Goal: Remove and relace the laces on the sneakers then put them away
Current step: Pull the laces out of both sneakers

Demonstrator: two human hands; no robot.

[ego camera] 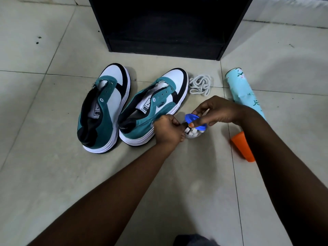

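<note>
A single wide-angle head view looks forward and steeply down onto the tiled floor (53, 174). Both forearms enter from the near edge, and the hands meet close below centre. The black shelf unit (165, 27) stands at the far edge, and straight lines bow toward the frame's borders.

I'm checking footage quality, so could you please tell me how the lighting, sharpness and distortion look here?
Head view: soft, dim light; the black cabinet interior is lost in shadow; wide-angle bending curves the floor tile lines; the sneakers are sharp, while both hands at the blue lid look slightly blurred.
</note>
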